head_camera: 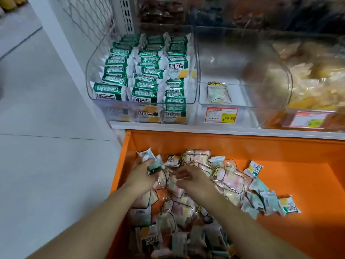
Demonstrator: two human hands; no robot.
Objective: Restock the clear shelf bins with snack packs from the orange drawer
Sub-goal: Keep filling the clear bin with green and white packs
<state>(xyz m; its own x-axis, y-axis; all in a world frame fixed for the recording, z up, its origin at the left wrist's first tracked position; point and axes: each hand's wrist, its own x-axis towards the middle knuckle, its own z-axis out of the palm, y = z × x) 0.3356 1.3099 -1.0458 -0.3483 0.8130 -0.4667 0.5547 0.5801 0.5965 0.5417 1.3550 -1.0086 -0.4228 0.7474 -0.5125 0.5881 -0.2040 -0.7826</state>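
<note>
The orange drawer (280, 148) stands pulled out below the shelf, with a heap of snack packs inside. My left hand (142, 171) grips several green-and-white snack packs (152, 161) at the drawer's back left. My right hand (192, 177) reaches into the pile of clear pastel candy bags (229, 181), fingers blurred and curled over them. Above, the left clear bin (97, 58) is packed with rows of green-and-white packs. The middle clear bin (222, 104) holds a single pastel candy bag (218, 91).
A third clear bin (291, 85) at the right holds yellow-orange snacks. Price tags (221, 114) hang on the bin fronts. A white shelf edge (205, 129) runs above the drawer. Grey floor lies to the left. Loose green-and-white packs (268, 200) lie at the drawer's right.
</note>
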